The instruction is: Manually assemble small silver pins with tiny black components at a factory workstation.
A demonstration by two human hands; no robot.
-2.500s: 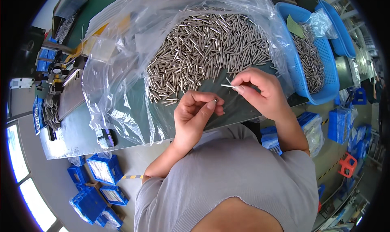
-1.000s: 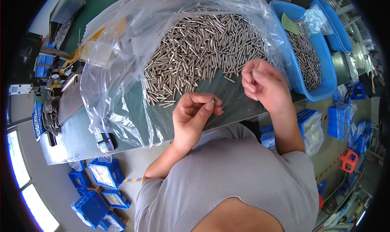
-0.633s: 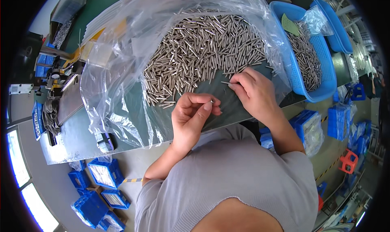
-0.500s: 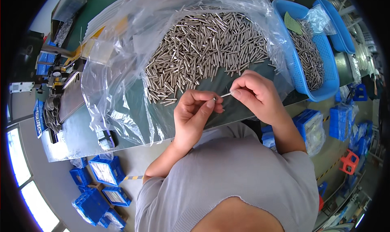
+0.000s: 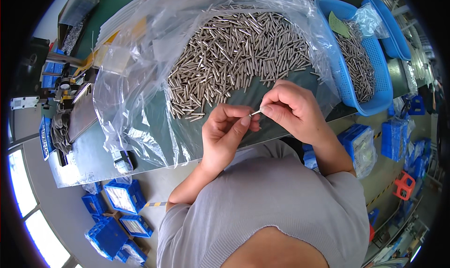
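Both of my hands meet above the near edge of the bench. My right hand (image 5: pixel 297 109) is closed in a pinch on a thin metal pin (image 5: pixel 255 113). The pin's other end reaches the fingertips of my left hand (image 5: pixel 226 133). Those fingers are also pinched, around a small metal piece mostly hidden by the thumb and forefinger. Just beyond my hands, a large heap of short metal pins (image 5: pixel 243 47) lies on a clear plastic bag (image 5: pixel 136 90), spread over the green bench top (image 5: pixel 93 167).
At the right stands a blue perforated basket (image 5: pixel 382 78) with more metal pins and a green paper slip (image 5: pixel 338 25). A dark device (image 5: pixel 123 161) sits on the bench's near left edge. Blue crates (image 5: pixel 124 196) and a red stool (image 5: pixel 403 185) are on the floor.
My right hand has shifted slightly left, bringing the pin closer to my left fingertips. The small shiny piece seen there before is now mostly covered.
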